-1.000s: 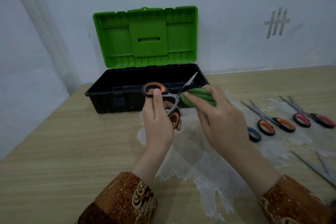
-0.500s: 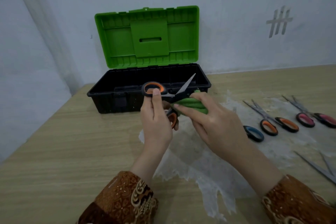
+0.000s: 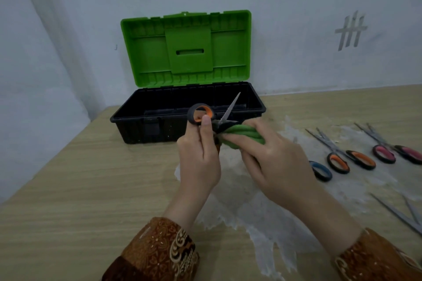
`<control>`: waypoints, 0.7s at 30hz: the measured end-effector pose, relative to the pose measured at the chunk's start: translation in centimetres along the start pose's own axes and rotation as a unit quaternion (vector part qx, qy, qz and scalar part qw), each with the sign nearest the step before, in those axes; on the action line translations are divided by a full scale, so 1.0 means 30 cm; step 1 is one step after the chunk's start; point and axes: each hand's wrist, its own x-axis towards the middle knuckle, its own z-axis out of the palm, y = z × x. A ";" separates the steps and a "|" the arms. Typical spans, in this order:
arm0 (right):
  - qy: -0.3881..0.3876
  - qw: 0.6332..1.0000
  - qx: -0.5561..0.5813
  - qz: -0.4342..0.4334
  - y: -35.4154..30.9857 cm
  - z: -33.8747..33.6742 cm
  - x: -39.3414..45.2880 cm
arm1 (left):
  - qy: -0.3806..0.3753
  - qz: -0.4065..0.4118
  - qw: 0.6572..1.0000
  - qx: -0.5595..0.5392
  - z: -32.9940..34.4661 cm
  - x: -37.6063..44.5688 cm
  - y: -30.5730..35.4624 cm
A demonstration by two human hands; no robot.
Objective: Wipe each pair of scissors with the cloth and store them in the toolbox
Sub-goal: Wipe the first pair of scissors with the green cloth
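The toolbox (image 3: 159,121) stands open on the table (image 3: 80,178), up and left of the grip, its green lid (image 3: 186,48) upright against the wall and its black tray just behind the held scissors. The left hand (image 3: 198,159) holds the scissors (image 3: 214,118) by the handles: fingers curl round them, the thumb lies along the upper black-and-orange loop, and the lower loop is mostly hidden behind the hand. One bare blade points up and to the right from the grip, over the front rim of the toolbox. Just right of the grip, touching it, the right hand (image 3: 276,162) clamps the green cloth (image 3: 242,136), bunched into a roll, round the other blade, close to the pivot; that blade is hidden inside the cloth. Under both hands lies a torn white sheet (image 3: 251,223) spread on the table. Farther right of the grip, well apart from it, more scissors rest on the sheet: a blue handle (image 3: 320,171) partly hidden by the right hand, an orange pair (image 3: 349,159), then a pink pair (image 3: 395,151). Down and right of the grip, the blades of another pair (image 3: 397,213) run off the edge. Brown patterned sleeves (image 3: 157,253) cover both wrists.
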 end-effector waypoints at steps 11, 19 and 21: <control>0.047 0.999 0.023 -0.007 -0.013 -0.009 0.000 | 0.032 -0.065 0.995 -0.064 0.008 0.005 0.002; 0.059 0.986 -0.058 0.143 0.086 0.005 -0.010 | 0.033 -0.173 0.960 -0.217 -0.006 0.017 0.031; 0.087 0.982 -0.052 0.159 0.111 -0.008 -0.014 | 0.033 -0.172 0.960 -0.218 -0.007 0.021 0.032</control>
